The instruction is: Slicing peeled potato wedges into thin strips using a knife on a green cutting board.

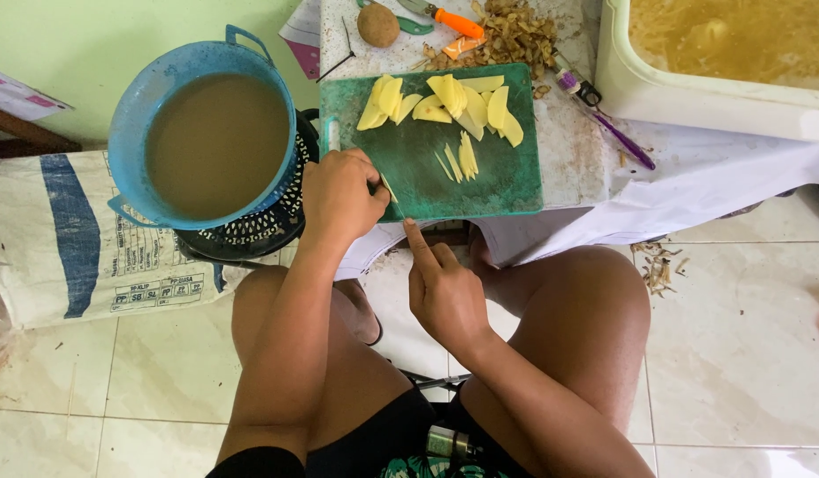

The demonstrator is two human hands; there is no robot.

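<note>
Your left hand [340, 193] is curled closed over the near left corner of the green cutting board [507, 181], fingers pinching a thin yellow strip [389, 188] there. Your right hand [443, 288] sits just below the board's near edge, index finger extended and touching that edge, other fingers folded, holding nothing. Potato slices [445, 99] lie along the board's far side, cut strips [460, 162] mid-board. Blue bucket [130, 106] of murky water stands left of the board.

Single head cam, looking steeply down, close; green plastic cutting board [480, 168] upper centre, knees lower frame.
</note>
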